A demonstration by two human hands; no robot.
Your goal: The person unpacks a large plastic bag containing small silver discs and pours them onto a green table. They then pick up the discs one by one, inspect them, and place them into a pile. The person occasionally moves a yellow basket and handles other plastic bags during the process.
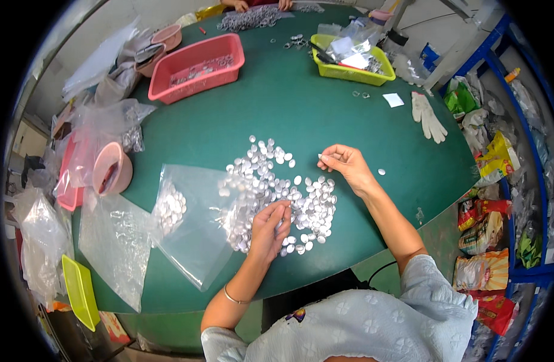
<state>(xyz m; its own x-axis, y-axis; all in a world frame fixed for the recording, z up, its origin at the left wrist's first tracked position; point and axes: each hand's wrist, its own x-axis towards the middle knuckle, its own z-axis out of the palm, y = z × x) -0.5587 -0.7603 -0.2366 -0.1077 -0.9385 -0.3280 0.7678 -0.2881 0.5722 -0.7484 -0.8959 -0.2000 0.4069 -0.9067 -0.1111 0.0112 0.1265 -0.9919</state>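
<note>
Small silvery-white oval discs (pixel 316 208) lie in a loose pile on the green table (pixel 373 133). Just right of the pile, my right hand (pixel 347 167) pinches one small pale disc (pixel 320 156) between thumb and fingertips. My left hand (pixel 267 230) hovers over or rests on the near part of the pile. Its fingers are curled together, and whatever may be in them is hidden. A clear plastic bag (pixel 195 241) lies flat at the pile's left, with more discs showing through it. One stray disc (pixel 381 172) sits apart, right of my right wrist.
A pink tray (pixel 168 96) and a yellow-green basket (pixel 349 73) stand farther back. On the right lies a white glove (pixel 426 117) near a white paper square (pixel 393 100). A pink cup (pixel 121 172) and plastic bags crowd the left. Another person's hands (pixel 241 6) show at the far edge.
</note>
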